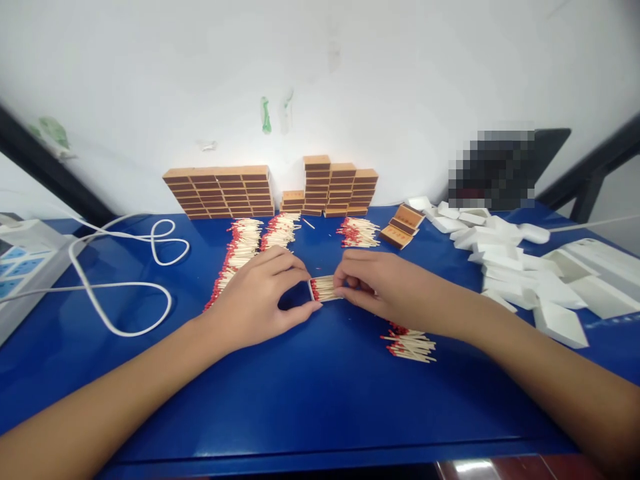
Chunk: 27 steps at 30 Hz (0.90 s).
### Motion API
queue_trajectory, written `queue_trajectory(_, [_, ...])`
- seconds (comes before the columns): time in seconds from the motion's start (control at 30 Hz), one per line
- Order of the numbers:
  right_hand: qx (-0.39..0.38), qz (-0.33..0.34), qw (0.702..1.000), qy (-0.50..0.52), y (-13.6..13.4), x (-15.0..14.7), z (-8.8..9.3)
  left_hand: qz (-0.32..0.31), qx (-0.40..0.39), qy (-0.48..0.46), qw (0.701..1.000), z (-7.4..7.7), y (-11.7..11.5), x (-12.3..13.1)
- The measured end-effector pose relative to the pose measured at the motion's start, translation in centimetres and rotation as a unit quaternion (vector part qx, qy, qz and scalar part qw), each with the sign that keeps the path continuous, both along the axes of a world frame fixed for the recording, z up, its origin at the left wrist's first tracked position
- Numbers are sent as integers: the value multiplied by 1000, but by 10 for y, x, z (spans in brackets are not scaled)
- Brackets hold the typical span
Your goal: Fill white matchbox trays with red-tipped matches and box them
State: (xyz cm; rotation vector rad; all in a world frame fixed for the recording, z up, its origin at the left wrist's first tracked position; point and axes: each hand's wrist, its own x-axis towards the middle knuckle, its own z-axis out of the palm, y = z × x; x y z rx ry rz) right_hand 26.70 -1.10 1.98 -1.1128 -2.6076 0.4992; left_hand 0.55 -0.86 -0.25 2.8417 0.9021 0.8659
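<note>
A small white matchbox tray (311,291) full of red-tipped matches (326,289) lies on the blue table between my hands. My left hand (265,293) spans its left end, thumb on the near side and fingers on the far side. At the right end, the curled fingers of my right hand (367,280) pinch at the plain ends of the matches and cover that end of the tray. Long rows of loose matches (245,241) lie beyond my left hand. One match pile (359,232) sits behind the tray, another pile (413,345) below my right wrist.
Stacked matchboxes (220,193) line the wall, with an uneven stack (340,187) beside them. Two matchbox sleeves (403,225) lie behind my right hand. White trays (525,267) are heaped on the right. A white cable (170,307) loops near a power strip (30,267) on the left.
</note>
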Motion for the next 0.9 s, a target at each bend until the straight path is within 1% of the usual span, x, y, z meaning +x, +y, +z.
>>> queue_trajectory(0.1, [-3, 0, 1000, 16, 1, 0, 5, 0, 0, -1, 1000, 0, 0, 0])
queue_trajectory(0.2, [20, -20, 999, 27, 8, 6, 8, 3, -2, 1, 1000, 0, 1, 0])
queue_trajectory(0.27, [56, -50, 997, 29, 16, 14, 9, 2, 0, -2, 1000, 0, 1, 0])
queue_trajectory(0.37, [122, -126, 984, 5, 32, 29, 9, -2, 3, -5, 1000, -1, 1, 0])
queue_trajectory(0.43, [141, -170, 975, -30, 42, 39, 7, -7, 6, -6, 1000, -1, 1, 0])
queue_trajectory(0.47, [138, -180, 973, -44, 47, 44, 6, -9, 8, -7, 1000, -1, 1, 0])
queue_trajectory(0.57, [106, -169, 978, -59, 56, 51, 0, -9, 7, -8, 1000, 0, 0, 0])
queue_trajectory(0.7, [64, -153, 984, -58, 60, 51, -7, -7, 1, -4, 1000, -1, 1, -2])
queue_trajectory(0.9, [55, -128, 988, -59, 58, 52, -9, -7, -1, -3, 1000, 0, 0, -1])
